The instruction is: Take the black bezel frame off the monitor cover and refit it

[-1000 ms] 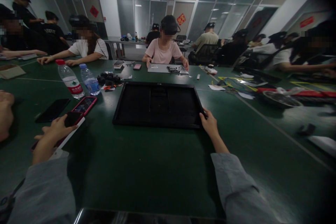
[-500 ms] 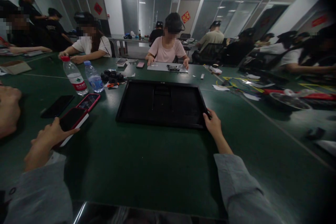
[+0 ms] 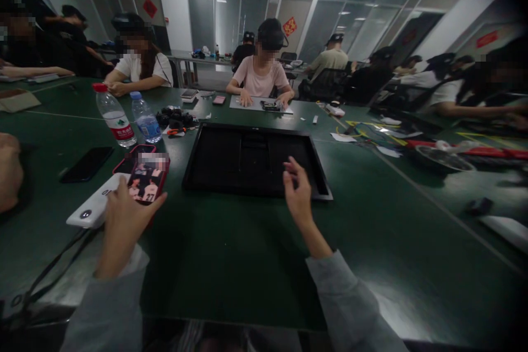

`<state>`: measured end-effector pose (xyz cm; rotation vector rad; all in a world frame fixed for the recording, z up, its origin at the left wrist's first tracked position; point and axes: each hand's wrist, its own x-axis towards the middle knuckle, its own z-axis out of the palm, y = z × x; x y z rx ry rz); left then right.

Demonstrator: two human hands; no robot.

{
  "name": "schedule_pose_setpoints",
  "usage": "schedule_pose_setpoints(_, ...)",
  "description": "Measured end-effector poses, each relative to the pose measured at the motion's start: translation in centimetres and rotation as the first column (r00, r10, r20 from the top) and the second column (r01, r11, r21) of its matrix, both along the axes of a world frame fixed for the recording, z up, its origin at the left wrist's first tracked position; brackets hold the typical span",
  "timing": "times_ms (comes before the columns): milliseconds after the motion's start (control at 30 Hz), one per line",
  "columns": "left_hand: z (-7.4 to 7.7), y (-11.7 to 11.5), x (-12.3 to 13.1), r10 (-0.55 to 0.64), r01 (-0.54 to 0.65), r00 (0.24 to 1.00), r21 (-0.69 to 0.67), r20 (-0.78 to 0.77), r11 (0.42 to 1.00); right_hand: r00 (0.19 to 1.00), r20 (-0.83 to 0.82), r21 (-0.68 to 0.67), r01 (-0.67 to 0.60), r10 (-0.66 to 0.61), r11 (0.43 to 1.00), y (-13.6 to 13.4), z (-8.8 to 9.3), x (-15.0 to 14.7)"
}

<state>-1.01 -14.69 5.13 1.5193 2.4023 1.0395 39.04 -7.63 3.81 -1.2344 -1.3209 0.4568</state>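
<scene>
My left hand (image 3: 131, 206) is closed on a red-cased smartphone (image 3: 148, 180), whose lit screen shows a picture of people. Beside it lies a white power bank (image 3: 97, 201) with a dark strap, partly behind my fingers. My right hand (image 3: 297, 187) is raised in front of the right part of a black rectangular tray-like panel (image 3: 223, 159) lying on the green table. Its fingers are slightly bent and apart, with nothing in them. Another phone in a pink-red case (image 3: 124, 164) is partly covered by the held one.
A black phone (image 3: 87, 164), a red-capped bottle (image 3: 115, 118) and a blue-capped bottle (image 3: 145, 120) stand or lie at left. Dark cables with orange-handled pliers (image 3: 175, 132) lie behind. A person (image 3: 264, 74) works opposite. A metal bowl (image 3: 443, 159) is at right.
My left hand has lifted the red-cased phone and moved it right, uncovering the white power bank; its screen is now lit. My right hand has let go of the black panel's edge and moved left.
</scene>
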Motion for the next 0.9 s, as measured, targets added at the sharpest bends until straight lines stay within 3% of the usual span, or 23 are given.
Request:
schedule_pose_setpoints(33,0.0,0.2,1.8,0.003,-0.003,1.0,-0.008,0.0,1.0,0.964,-0.183,-0.072,-0.209,0.193,0.975,-0.9,0.3,-3.1)
schedule_pose_setpoints(100,-0.3,0.5,5.2,-0.061,0.061,0.998,-0.012,0.033,0.998,0.751,-0.511,-0.148,-0.556,0.418,0.818,-2.4,0.4,-8.8)
schedule_pose_setpoints(167,-0.7,0.5,8.1,-0.113,0.114,0.991,-0.009,0.07,0.993,0.531,-0.724,-0.143,-0.74,0.44,0.657,-3.5,0.2,-12.8)
schedule_pose_setpoints(233,-1.2,0.3,10.3,-0.182,0.182,0.978,0.009,0.105,0.983,0.395,-0.83,-0.097,-0.797,0.393,0.597,-4.1,-0.1,-15.1)
schedule_pose_setpoints(300,-1.6,0.0,11.9,-0.24,0.237,0.962,0.032,0.133,0.971,0.316,-0.896,-0.088,-0.814,0.311,0.574,-4.1,-0.3,-15.8)
schedule_pose_setpoints(467,-2.1,0.0,13.6,-0.238,0.225,0.955,0.092,0.178,0.97,0.255,-0.957,-0.134,-0.814,0.141,0.565,-3.4,-0.7,-15.0)
schedule_pose_setpoints(633,-2.3,0.2,14.1,-0.239,0.215,0.944,0.122,0.23,0.969,0.239,-0.961,-0.124,-0.825,0.141,0.551,-3.0,-1.1,-14.8)
schedule_pose_setpoints(900,-2.3,-0.2,14.4,-0.244,0.228,0.945,0.096,0.219,0.969,0.22,-0.964,-0.096,-0.807,0.147,0.582,-3.1,-1.4,-15.1)
